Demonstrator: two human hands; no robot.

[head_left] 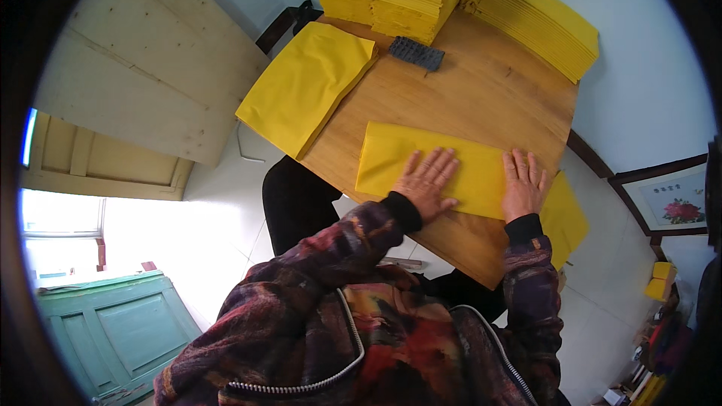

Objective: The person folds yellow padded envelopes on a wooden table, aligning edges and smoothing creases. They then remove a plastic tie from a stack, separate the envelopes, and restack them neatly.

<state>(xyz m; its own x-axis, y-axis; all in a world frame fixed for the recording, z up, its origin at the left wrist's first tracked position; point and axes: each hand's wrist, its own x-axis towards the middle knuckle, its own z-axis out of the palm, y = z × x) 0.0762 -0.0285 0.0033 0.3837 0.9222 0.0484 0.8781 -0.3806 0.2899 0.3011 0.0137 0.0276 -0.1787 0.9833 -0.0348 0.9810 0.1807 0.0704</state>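
A folded yellow sheet (383, 158), cloth or paper, lies flat near the front edge of the wooden table. My left hand (430, 180) rests palm down on its middle, fingers stretched out. Flat on its right end lies my right hand (524, 186), fingers extended and pointing away from me. Neither hand grips anything. To the left, a pile of larger yellow sheets (312, 83) reaches the table's left edge. Past the folded sheet sits a dark grey block (417, 53) with a rough surface.
Tall yellow stacks (406, 0) stand at the table's back, and a layered yellow pile (538, 26) lies at the back right. More yellow material (564, 218) hangs beside the right edge. A framed flower picture (665, 199) leans at right; a green door panel (124, 331) is lower left.
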